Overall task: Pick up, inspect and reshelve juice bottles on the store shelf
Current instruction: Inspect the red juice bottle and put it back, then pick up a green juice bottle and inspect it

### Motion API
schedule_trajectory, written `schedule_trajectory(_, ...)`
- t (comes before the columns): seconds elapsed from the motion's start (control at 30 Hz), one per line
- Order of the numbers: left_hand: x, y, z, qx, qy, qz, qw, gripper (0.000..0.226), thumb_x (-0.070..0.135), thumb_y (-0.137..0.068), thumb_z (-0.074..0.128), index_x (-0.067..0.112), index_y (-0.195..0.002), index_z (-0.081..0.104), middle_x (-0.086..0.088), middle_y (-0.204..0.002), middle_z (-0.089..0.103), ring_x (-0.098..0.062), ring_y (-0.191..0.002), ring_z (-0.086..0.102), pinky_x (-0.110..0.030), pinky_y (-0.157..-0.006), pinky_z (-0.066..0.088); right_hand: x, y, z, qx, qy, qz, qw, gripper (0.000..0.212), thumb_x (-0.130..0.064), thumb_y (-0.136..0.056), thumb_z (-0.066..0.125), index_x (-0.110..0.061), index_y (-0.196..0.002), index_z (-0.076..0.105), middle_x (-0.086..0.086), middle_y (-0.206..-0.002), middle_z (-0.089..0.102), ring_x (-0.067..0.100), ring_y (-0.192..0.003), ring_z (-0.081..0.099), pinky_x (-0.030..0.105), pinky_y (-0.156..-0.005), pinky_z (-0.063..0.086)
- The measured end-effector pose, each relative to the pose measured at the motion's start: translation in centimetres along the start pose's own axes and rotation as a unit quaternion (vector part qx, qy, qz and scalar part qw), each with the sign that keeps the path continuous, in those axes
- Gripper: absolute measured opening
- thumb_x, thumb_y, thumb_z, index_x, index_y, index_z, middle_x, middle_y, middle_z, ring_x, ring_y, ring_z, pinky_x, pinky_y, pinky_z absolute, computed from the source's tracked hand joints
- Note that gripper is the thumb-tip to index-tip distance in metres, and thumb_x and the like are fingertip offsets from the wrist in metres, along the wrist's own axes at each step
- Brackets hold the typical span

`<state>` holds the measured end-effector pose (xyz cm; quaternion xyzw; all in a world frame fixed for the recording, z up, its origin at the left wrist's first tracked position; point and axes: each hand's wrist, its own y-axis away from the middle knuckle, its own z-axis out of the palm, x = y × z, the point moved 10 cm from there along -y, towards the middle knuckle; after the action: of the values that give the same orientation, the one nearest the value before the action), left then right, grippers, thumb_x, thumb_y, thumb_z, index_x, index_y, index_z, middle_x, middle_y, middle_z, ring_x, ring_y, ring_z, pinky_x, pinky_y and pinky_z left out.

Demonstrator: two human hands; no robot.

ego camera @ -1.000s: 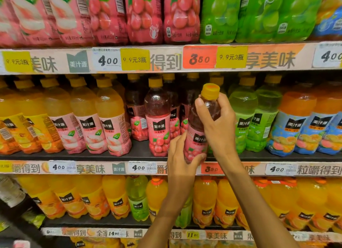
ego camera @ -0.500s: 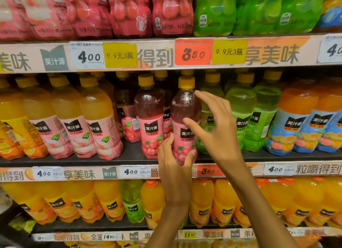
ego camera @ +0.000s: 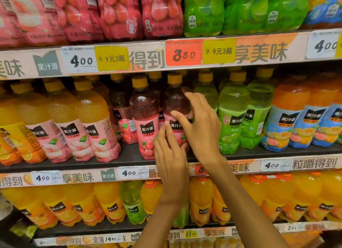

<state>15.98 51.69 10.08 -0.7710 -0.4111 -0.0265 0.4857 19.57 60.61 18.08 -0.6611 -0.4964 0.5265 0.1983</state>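
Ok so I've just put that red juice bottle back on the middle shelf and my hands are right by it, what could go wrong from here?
1. The red bottle stands near the shelf's front edge, packed between another red bottle and a green bottle; a bump could tip it off.
2. Your right hand has fingers spread across it, and your left hand touches its base; pulling away carelessly could drag it forward.
3. Its label is partly covered, so its facing can't be checked.

Upper shelf-edge strip (ego camera: 148, 60): white tag "400" (ego camera: 81, 61), yellow tag "9.9元3瓶" (ego camera: 111, 58), orange tag "350" (ego camera: 183, 55), big "得到", "享美味". Red-juice plastic bottle, yellow cap (ego camera: 145, 118): label "美汁源". Middle shelf-edge strip (ego camera: 83, 177): "400", "粒嚼得到". Bottom strip (ego camera: 111, 239): "1400".
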Motion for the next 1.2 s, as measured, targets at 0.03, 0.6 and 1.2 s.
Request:
schedule_trajectory(0.03, 0.0, -0.1, 0.1, -0.005, -0.004, -0.005, 1.0, 0.067, 0.008, -0.078, 0.074, -0.009, -0.135, 0.042, -0.027, -0.129, 0.052, -0.038, -0.115, 0.055, -0.046, -0.092, 0.05, 0.0, -0.1, 0.0, -0.002, -0.001, 0.003, 1.0, 0.044, -0.027, -0.082, 0.073, -0.008, -0.12, 0.061, 0.007, -0.107, 0.064, 0.028, -0.082, 0.064, 0.036, -0.066, 0.047)
schedule_trajectory(0.6, 1.7, 1.6, -0.8, -0.008, 0.07, 0.047, 0.996, 0.057, 0.001, -0.082, 0.064, 0.0, -0.135, 0.044, -0.015, -0.132, 0.05, -0.029, -0.12, 0.048, -0.041, -0.103, 0.038, 0.6, -1.9, -2.8, -0.001, 0.295, -0.016, 0.955, 0.041, -0.038, -0.09, 0.059, 0.0, -0.103, 0.052, 0.016, -0.089, 0.059, 0.034, -0.1, 0.048, 0.038, -0.085, 0.027)
schedule_trajectory(1.2, 2.2, 3.6, 0.4, -0.207, 0.308, 0.019, 0.928, 0.091, 0.05, -0.072, 0.07, 0.041, -0.141, 0.012, 0.025, -0.148, 0.02, 0.003, -0.14, 0.018, -0.029, -0.116, 0.024, 0.1, 2.0, -6.2, -0.056, -0.245, 0.037, 0.967, 0.03, -0.024, -0.081, 0.072, -0.02, -0.105, 0.053, -0.009, -0.092, 0.065, 0.006, -0.085, 0.064, 0.02, -0.073, 0.048)
